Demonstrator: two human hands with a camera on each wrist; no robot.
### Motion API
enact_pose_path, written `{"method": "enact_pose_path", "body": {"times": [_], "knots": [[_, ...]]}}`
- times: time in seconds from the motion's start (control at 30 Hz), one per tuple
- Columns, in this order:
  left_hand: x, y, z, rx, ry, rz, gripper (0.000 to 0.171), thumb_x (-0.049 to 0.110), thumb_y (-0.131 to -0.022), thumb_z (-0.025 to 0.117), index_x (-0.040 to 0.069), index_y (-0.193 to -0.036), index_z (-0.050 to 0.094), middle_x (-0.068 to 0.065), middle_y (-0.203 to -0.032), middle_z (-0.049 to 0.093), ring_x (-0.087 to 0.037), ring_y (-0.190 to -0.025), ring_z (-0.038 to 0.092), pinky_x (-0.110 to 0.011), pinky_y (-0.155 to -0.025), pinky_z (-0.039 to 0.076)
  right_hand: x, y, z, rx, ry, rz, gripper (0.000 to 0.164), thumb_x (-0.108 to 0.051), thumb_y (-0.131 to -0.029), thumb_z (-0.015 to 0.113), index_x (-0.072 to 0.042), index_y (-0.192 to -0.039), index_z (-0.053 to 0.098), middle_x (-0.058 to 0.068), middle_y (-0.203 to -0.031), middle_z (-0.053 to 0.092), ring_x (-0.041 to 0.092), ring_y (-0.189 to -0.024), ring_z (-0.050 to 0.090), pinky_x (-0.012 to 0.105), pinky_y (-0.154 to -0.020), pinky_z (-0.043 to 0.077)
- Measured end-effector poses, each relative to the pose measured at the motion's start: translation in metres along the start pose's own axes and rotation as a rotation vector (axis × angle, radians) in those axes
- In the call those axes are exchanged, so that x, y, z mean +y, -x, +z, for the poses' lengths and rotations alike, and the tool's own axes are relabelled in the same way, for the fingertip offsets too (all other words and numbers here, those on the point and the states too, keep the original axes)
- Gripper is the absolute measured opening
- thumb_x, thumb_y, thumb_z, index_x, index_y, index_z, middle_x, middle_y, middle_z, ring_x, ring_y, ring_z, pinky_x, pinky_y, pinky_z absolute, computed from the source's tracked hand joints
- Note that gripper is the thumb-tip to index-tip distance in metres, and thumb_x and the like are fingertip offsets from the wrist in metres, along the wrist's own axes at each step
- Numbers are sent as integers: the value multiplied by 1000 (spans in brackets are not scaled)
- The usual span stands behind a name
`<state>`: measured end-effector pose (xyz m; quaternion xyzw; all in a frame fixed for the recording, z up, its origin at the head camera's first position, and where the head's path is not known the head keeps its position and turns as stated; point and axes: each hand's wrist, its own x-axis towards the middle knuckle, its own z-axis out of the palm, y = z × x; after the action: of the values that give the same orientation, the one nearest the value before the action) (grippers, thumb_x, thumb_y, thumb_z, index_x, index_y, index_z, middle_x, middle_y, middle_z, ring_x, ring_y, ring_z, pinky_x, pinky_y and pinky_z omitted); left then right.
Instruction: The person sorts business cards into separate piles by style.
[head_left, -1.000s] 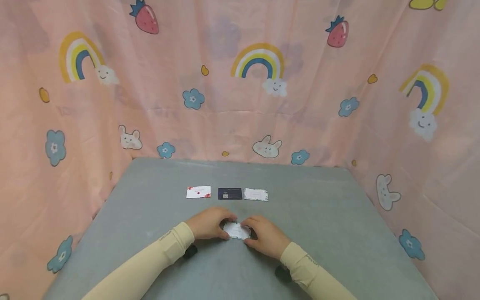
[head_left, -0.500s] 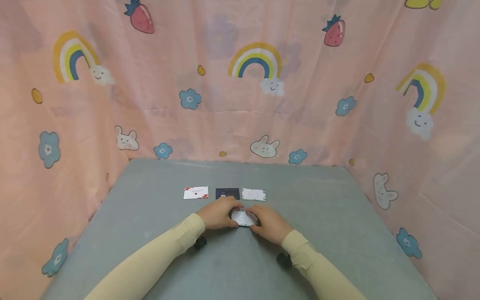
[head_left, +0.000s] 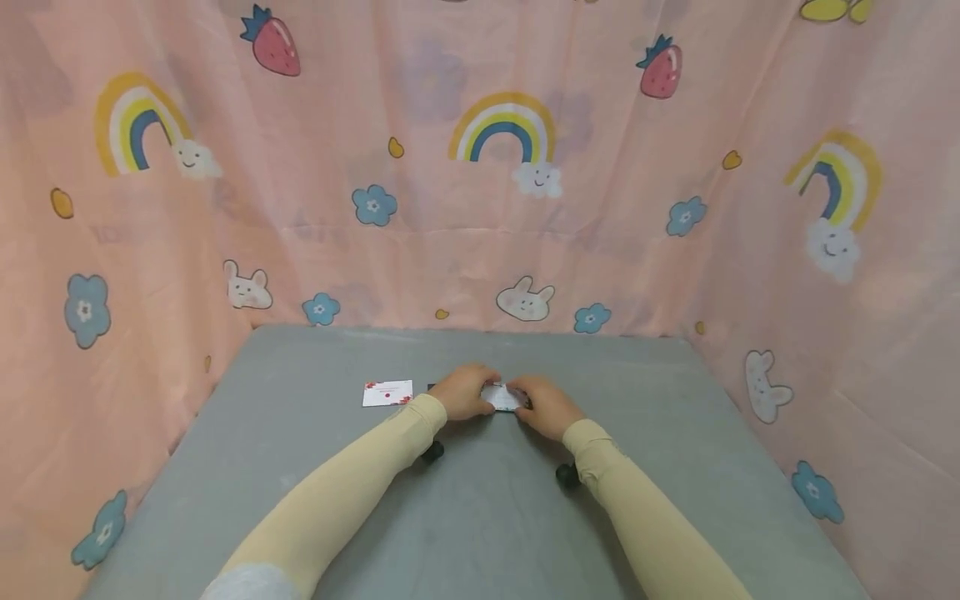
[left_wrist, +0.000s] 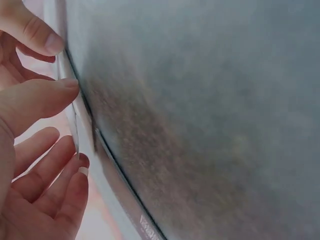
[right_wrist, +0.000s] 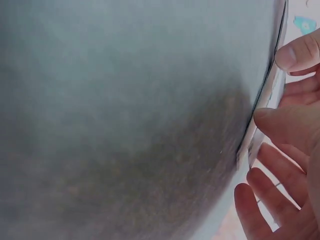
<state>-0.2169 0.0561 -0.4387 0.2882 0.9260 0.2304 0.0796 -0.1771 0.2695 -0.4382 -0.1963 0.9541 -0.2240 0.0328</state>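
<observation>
A small white card [head_left: 501, 397] with a patterned border is held between both hands over the row of cards on the table. At its left end, the left hand [head_left: 465, 392] pinches it with the thumb at the near edge. The right hand [head_left: 549, 406] grips the opposite end in the same way. Both wrist views show the card almost edge-on, with the left thumb [left_wrist: 55, 95] and right thumb [right_wrist: 280, 122] against its edge. Behind the left hand, only a sliver of a dark card [head_left: 431, 387] shows. The white card at the row's right end is hidden.
A white card with red flowers [head_left: 387, 393] lies on the grey table [head_left: 480, 508], left of the hands. Pink patterned curtains [head_left: 420, 275] surround the table at the back and sides. Dark round pieces [head_left: 567, 477] sit under the wrists.
Both hands have carried the white card away from the body and slightly right, up to the row. They now cover most of the dark card and the white card beside it.
</observation>
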Motion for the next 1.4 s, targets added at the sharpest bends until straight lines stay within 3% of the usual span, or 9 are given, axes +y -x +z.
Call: {"method": "enact_pose_path", "body": {"times": [0.23, 0.67, 0.93, 1.4], "knots": [[-3, -13, 0, -16, 12, -43, 59, 23, -93, 87, 10, -147, 67, -9, -143, 70, -26, -134, 66, -41, -115, 54, 10, -11, 3, 12, 32, -43, 38, -6, -100, 74, -1, -138, 69, 18, -137, 71, 38, -129, 66, 55, -111, 54], [-3, -13, -3, -41, -15, -45, 60, 23, -94, 86, 10, -148, 65, -9, -144, 69, -25, -132, 66, -41, -114, 54, 9, -15, 2, -10, 39, -5, 46, -8, -99, 76, 1, -143, 65, 18, -136, 71, 31, -118, 70, 51, -103, 58], [4, -10, -4, -64, -27, -23, 59, 22, -96, 84, 9, -150, 64, -9, -145, 69, -26, -136, 64, -41, -117, 52, 11, -13, 1, -33, 10, 21, 48, -8, -99, 76, 1, -145, 64, 18, -138, 71, 32, -121, 69, 51, -105, 58], [-1, -18, 4, -75, -58, -17, 59, 24, -97, 82, 11, -151, 63, -7, -147, 69, -25, -140, 63, -41, -119, 51, 11, -12, 1, -25, -33, 45, 45, -7, -99, 73, 0, -143, 66, 18, -137, 69, 33, -121, 68, 53, -106, 57]]}}
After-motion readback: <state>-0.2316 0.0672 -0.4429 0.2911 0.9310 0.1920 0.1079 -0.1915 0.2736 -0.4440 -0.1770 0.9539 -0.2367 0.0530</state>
